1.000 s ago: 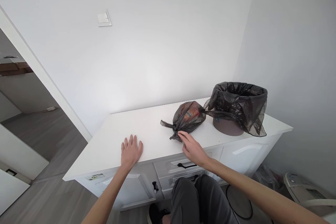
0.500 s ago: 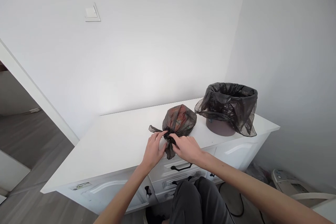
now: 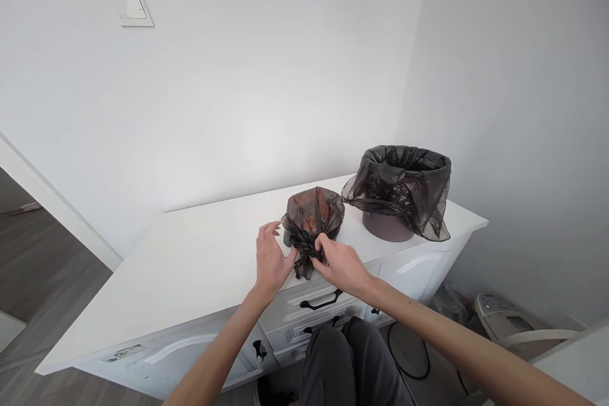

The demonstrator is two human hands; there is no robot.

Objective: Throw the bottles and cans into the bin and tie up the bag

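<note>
A filled, see-through black garbage bag (image 3: 314, 206) with orange-red contents rests on the white cabinet top, its gathered neck towards me. My right hand (image 3: 340, 263) pinches the bunched plastic at the neck between thumb and fingers. Beside the neck, my left hand (image 3: 273, 263) has its fingers spread, with the thumb tip at the edge of the bunched plastic. Whether the neck is knotted I cannot make out under the folds.
To the right stands a brownish bin (image 3: 387, 226) lined with another black bag (image 3: 404, 187) folded over its rim. The white cabinet (image 3: 214, 247) has drawers with black handles below. A wall switch (image 3: 137, 13) is at upper left. A grey-beige appliance (image 3: 504, 317) sits on the floor at right.
My left hand has let go of the bag's neck and opened to the left. A loose end that stuck out leftward now lies against the bag. The view has shifted slightly.
</note>
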